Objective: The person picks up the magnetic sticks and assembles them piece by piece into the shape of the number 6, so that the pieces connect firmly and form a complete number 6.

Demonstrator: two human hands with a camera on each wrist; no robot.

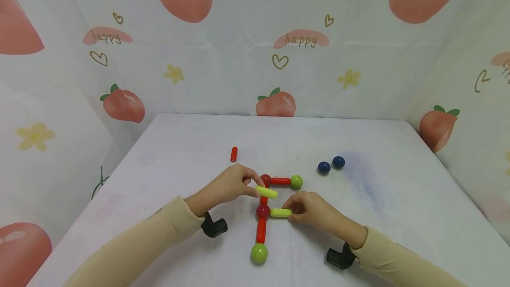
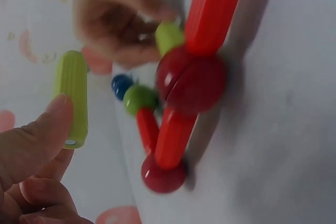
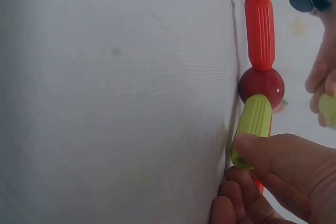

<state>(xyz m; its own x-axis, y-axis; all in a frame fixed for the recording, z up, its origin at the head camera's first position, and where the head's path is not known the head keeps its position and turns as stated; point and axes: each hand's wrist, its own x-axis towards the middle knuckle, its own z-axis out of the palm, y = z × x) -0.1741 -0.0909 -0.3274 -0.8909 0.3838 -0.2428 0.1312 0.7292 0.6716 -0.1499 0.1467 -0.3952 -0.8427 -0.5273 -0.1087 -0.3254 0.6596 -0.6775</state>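
My left hand (image 1: 235, 184) pinches a yellow-green rod (image 2: 72, 98) between thumb and fingers, held up above the joined pieces. With my right hand (image 1: 316, 211) I pinch the outer end of a second yellow-green rod (image 3: 254, 119); its inner end meets a dark red ball (image 1: 263, 211). From that ball a red rod (image 1: 260, 231) runs toward me to a green ball (image 1: 259, 254). Another red rod leads away to a far red ball (image 2: 164, 173). That one joins a sideways red rod (image 1: 280, 181) ending in a green ball (image 1: 296, 182).
Two dark blue balls (image 1: 324, 167) lie at the back right of the white table (image 1: 191, 136). A loose red rod (image 1: 233, 154) is beyond my left hand. Black wrist mounts (image 1: 341, 257) hang below both sleeves. Printed cloth (image 1: 239, 65) hangs behind the table.
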